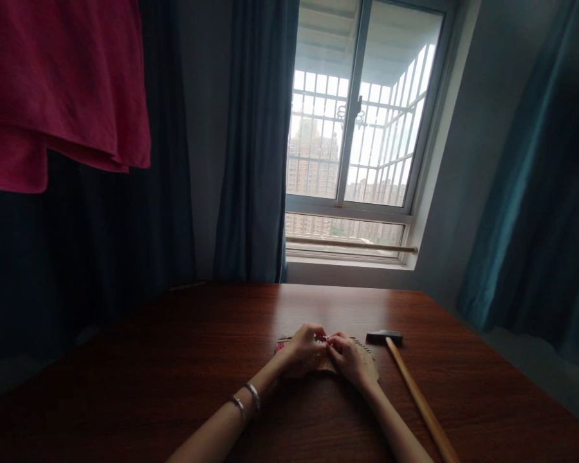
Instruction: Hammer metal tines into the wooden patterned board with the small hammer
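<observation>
My left hand (pixel 305 344) and my right hand (pixel 346 357) meet over a flat tan piece (pixel 370 368) lying on the table. It has an uneven outline, a row of short dark marks along its far right edge, and a pink patch (pixel 280 347) at its left end. Between my fingertips shows a small dark red bit (pixel 322 338), too small to name. The fingers of both hands are bent into a pinch around it. My hands cover the middle of the tan piece. Two silver bangles circle my left wrist.
A hammer (pixel 417 392) with a black head and a long wooden handle lies to the right of my right arm. The brown wooden table (pixel 174 360) reaches toward a barred window (pixel 352 116). Blue curtains (pixel 255 128) and a hanging pink cloth (pixel 67 83) are beyond it.
</observation>
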`<action>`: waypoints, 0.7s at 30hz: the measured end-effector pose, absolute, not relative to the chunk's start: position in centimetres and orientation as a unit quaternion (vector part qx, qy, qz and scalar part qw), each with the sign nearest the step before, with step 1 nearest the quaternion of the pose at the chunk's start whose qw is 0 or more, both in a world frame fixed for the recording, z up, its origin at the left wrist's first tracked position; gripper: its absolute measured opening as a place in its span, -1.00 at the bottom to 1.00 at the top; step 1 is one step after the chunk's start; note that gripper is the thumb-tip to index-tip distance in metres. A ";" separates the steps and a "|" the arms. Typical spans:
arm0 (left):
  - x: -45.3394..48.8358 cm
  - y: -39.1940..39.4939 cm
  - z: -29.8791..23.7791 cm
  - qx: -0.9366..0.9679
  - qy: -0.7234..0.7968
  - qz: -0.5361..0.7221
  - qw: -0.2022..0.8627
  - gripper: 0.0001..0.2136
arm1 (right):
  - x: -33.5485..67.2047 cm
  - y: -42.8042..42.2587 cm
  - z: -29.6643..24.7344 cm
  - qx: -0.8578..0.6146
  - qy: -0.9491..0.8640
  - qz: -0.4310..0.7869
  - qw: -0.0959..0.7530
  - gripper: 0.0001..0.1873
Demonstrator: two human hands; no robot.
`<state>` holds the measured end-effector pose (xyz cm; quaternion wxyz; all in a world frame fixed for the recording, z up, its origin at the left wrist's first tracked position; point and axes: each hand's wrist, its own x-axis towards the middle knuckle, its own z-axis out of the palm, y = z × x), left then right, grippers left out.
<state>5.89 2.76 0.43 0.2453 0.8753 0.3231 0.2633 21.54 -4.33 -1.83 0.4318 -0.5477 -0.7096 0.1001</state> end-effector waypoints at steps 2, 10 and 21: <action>6.0 2.9 0.2 0.871 0.329 0.271 0.245 -0.78 | 21.6 -4.3 -1.8 -0.546 -0.710 0.099 0.434 -0.81; 6.2 3.1 0.1 0.856 0.322 0.284 0.287 -0.76 | 21.2 -4.4 -1.7 -0.540 -0.711 0.108 0.439 -0.82; 6.5 3.8 -0.7 0.831 0.343 0.285 0.331 -0.78 | 27.9 -7.8 1.8 -0.636 -0.627 0.020 0.450 -0.72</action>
